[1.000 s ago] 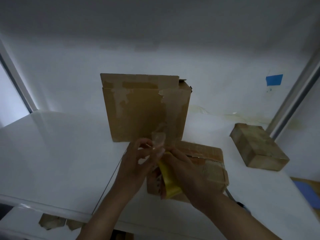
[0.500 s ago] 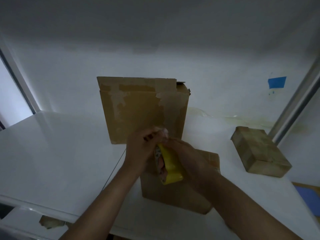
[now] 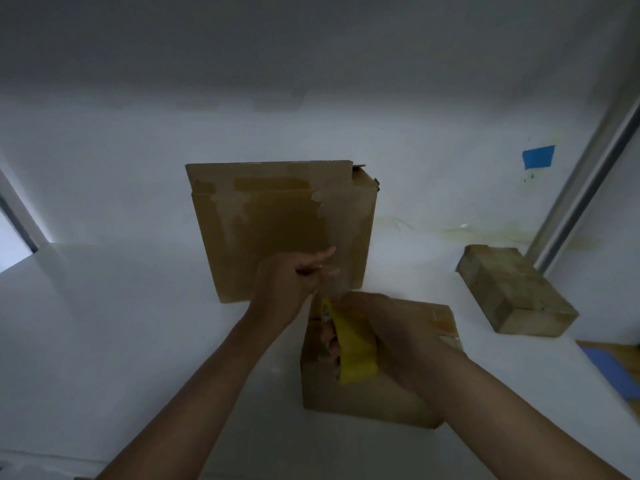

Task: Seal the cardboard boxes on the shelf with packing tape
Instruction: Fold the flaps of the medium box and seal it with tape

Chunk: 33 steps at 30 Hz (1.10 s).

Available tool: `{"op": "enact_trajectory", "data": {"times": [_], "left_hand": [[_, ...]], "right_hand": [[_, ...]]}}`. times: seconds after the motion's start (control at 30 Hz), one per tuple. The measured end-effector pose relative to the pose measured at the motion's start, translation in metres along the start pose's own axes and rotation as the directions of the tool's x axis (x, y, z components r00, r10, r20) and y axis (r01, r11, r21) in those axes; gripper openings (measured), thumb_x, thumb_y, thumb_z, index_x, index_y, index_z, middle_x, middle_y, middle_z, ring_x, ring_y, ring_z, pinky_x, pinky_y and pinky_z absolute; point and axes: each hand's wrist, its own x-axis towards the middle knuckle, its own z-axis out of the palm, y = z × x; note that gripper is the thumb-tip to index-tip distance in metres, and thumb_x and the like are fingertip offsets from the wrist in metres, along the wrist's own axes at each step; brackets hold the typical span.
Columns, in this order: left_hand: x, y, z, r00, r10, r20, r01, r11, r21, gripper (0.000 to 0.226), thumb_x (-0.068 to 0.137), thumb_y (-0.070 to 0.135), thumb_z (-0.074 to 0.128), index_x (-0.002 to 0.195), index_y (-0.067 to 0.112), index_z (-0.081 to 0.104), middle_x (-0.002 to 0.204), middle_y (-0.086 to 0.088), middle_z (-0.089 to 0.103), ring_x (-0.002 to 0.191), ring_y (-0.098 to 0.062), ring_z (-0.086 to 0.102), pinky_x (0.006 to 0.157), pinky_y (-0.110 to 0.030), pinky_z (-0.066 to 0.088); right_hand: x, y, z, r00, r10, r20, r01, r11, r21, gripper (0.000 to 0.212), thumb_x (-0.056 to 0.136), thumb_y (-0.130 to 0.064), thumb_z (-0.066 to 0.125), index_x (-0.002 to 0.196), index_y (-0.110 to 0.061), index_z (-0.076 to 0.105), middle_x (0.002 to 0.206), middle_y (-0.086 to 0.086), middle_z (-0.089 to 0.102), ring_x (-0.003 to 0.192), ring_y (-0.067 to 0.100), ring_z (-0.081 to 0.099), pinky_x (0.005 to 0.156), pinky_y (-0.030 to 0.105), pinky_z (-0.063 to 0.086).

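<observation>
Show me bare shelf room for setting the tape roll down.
Widest: the shelf left of the tall box and left hand. Narrower: the strip between the small box and the flat box. Crowded: centre, around the right hand and tape roll.

Three cardboard boxes (image 3: 277, 230) (image 3: 360, 400) (image 3: 516, 289), seemingly one tape roll (image 3: 356, 344), two hands (image 3: 287, 285) (image 3: 394, 327).

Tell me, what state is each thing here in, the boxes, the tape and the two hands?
tall box: upright at the back, old tape torn, top corner gaping
front box: lies under the hands, partly hidden
side box: lies flat, apart, closed
tape roll: yellow, partly unrolled
left hand: pinches the tape end
right hand: grips the tape roll
</observation>
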Motion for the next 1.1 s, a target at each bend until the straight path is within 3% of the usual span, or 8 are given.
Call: {"op": "enact_trajectory", "data": {"times": [0.13,0.23,0.33,0.57,0.63,0.9,1.0,1.1], "left_hand": [[0.014,-0.005,-0.013,0.986,0.009,0.165,-0.010,1.000,0.006,0.036,0.084,0.020,0.078,0.119,0.021,0.071,0.108,0.006,0.075,0.100,-0.002,0.069,0.087,-0.024,0.057],[0.022,0.000,-0.016,0.963,-0.099,0.250,0.137,0.981,-0.137,0.031,0.080,0.015,0.081,0.110,0.016,0.076,0.102,0.002,0.077,0.100,-0.010,0.071,0.085,-0.022,0.057],[0.028,0.005,-0.008,0.950,-0.162,0.269,0.238,0.930,-0.281,0.015,0.077,0.005,0.079,0.092,0.009,0.078,0.093,-0.012,0.077,0.092,-0.026,0.073,0.087,-0.031,0.059],[0.067,0.010,-0.010,0.940,-0.240,0.241,0.294,0.930,-0.223,0.020,0.082,0.008,0.076,0.102,0.007,0.073,0.094,-0.002,0.077,0.087,-0.013,0.074,0.081,-0.022,0.058],[0.070,0.006,-0.003,0.936,-0.238,0.260,0.292,0.936,-0.195,0.018,0.083,0.007,0.075,0.101,0.006,0.072,0.093,-0.002,0.077,0.083,-0.009,0.074,0.074,-0.016,0.056],[0.056,-0.011,0.025,0.941,-0.243,0.235,0.306,0.908,-0.287,0.009,0.085,0.004,0.073,0.092,0.010,0.074,0.095,-0.006,0.076,0.089,-0.017,0.074,0.085,-0.026,0.058],[0.050,-0.017,0.032,0.957,-0.202,0.209,0.252,0.935,-0.249,0.010,0.084,0.004,0.074,0.092,0.010,0.074,0.096,-0.006,0.076,0.089,-0.016,0.074,0.084,-0.026,0.058],[0.043,-0.027,0.035,0.962,-0.194,0.190,0.233,0.950,-0.209,0.009,0.086,0.003,0.073,0.093,0.010,0.075,0.096,-0.005,0.076,0.089,-0.015,0.073,0.084,-0.025,0.059]], "right_hand": [[-0.001,0.004,0.005,0.999,0.032,0.032,-0.033,0.999,0.024,0.017,0.092,-0.012,0.051,0.099,0.000,0.060,0.072,0.015,0.067,0.053,0.024,0.061,0.057,0.033,0.056],[-0.005,0.008,0.009,0.998,-0.036,0.043,0.036,0.999,0.000,0.031,0.093,-0.008,0.053,0.120,0.008,0.056,0.083,0.020,0.070,0.063,0.027,0.066,0.071,0.042,0.059],[-0.007,0.011,0.011,0.994,-0.109,0.012,0.109,0.994,0.015,0.035,0.095,-0.007,0.055,0.127,0.007,0.051,0.087,0.022,0.071,0.064,0.025,0.067,0.067,0.039,0.060],[-0.024,0.045,0.002,0.989,0.140,-0.052,-0.133,0.984,0.119,0.021,0.101,-0.019,0.046,0.094,-0.008,0.062,0.088,0.015,0.059,0.080,0.029,0.055,0.056,0.035,0.060],[-0.026,0.052,0.000,0.984,0.131,-0.120,-0.121,0.989,0.087,0.025,0.102,-0.020,0.046,0.084,-0.009,0.060,0.072,0.011,0.059,0.061,0.023,0.055,0.050,0.031,0.056],[-0.033,0.061,-0.001,0.984,0.142,-0.109,-0.138,0.989,0.042,0.059,0.104,-0.027,0.042,0.059,-0.007,0.074,0.062,0.011,0.068,0.053,0.021,0.061,0.070,0.041,0.055],[-0.033,0.065,0.007,0.980,0.171,-0.101,-0.171,0.985,0.013,0.036,0.105,-0.029,0.038,0.106,-0.003,0.063,0.068,0.010,0.071,0.056,0.023,0.066,0.065,0.036,0.058],[-0.030,0.070,0.012,0.976,0.188,-0.107,-0.187,0.982,0.012,0.025,0.105,-0.029,0.036,0.113,-0.010,0.050,0.074,0.012,0.072,0.059,0.025,0.068,0.072,0.039,0.058]]}}
